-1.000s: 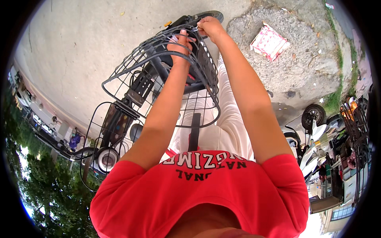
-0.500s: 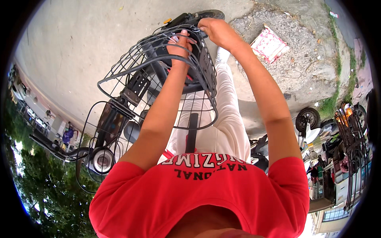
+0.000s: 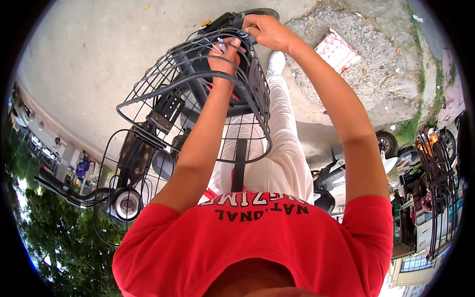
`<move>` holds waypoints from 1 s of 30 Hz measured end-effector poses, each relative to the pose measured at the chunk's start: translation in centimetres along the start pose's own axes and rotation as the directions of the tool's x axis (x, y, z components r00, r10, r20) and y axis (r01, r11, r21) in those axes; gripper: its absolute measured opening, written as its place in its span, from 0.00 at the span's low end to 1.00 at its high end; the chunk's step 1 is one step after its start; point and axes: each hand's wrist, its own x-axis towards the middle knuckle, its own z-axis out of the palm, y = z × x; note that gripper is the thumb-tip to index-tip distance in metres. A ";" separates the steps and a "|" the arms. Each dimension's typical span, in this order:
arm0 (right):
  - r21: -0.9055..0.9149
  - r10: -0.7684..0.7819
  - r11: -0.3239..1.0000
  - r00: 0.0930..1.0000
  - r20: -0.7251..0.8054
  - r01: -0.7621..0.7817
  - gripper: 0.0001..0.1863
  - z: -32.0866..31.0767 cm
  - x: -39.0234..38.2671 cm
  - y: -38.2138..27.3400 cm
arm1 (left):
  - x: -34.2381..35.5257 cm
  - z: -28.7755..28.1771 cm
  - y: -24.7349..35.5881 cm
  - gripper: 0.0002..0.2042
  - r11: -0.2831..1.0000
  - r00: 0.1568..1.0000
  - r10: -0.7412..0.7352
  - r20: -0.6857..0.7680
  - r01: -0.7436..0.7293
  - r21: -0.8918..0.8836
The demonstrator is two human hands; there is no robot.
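Observation:
A black wire basket is mounted on a black two-wheeled vehicle with a round headlight. My left hand reaches inside the basket near its far end, fingers curled round a few thin white strips that look like plastic ties. At the basket's far right corner, my right hand has thumb and forefinger pinched together against the rim. Whatever those fingertips grip is too small to make out. Just beyond both hands lies part of a black wheel, with an orange reflector to its left.
My white shoe stands on the pavement right of the basket. Farther right, a red-and-white patterned packet lies on rough broken ground. Parked two-wheelers and a stack of dark metal bars occupy the right side. Trees show at lower left.
My right hand has shifted slightly left and up along the basket's corner. The left hand has turned a little, showing more of the white strips. More of my shoe is visible.

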 end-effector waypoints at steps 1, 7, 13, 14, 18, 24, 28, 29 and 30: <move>0.033 0.027 0.999 0.999 0.041 -0.029 0.09 0.2 0.8 -0.1 | 0.5 -0.3 0.1 0.06 1.000 1.000 0.000 0.013 0.000 -0.021; 0.122 -0.027 0.992 0.992 0.127 0.012 0.09 0.6 2.3 2.2 | 0.4 0.8 1.1 0.06 1.000 1.000 0.003 -0.027 -0.003 -0.011; 0.379 0.104 0.904 0.962 0.253 -0.197 0.07 -2.2 -0.5 0.8 | -0.5 1.8 0.7 0.09 0.962 0.988 0.155 0.006 -0.153 0.228; 0.365 0.116 0.908 0.962 0.248 -0.204 0.08 -2.2 -0.7 0.7 | -0.4 2.0 0.7 0.10 0.934 0.978 0.206 0.023 -0.204 0.294; 0.362 0.124 0.909 0.965 0.231 -0.204 0.08 -1.8 0.6 0.1 | 0.5 2.5 2.2 0.16 0.880 0.966 0.256 -0.045 -0.213 0.425; 0.349 0.109 0.920 0.972 0.206 -0.177 0.06 -1.2 0.2 1.4 | 1.6 1.5 0.8 0.20 0.706 0.941 0.322 0.099 -0.309 0.637; 0.362 0.114 0.917 0.980 0.163 -0.167 0.04 -0.5 0.3 1.9 | 1.2 1.8 1.1 0.19 0.719 0.941 0.322 0.103 -0.314 0.620; 0.356 0.112 0.921 0.982 0.152 -0.160 0.04 -0.4 -0.3 1.8 | 0.6 2.0 0.8 0.19 0.718 0.939 0.330 0.102 -0.319 0.619; 0.349 0.118 0.923 0.983 0.140 -0.160 0.04 -0.3 -0.1 1.6 | 0.8 1.9 0.9 0.19 0.719 0.938 0.330 0.106 -0.323 0.615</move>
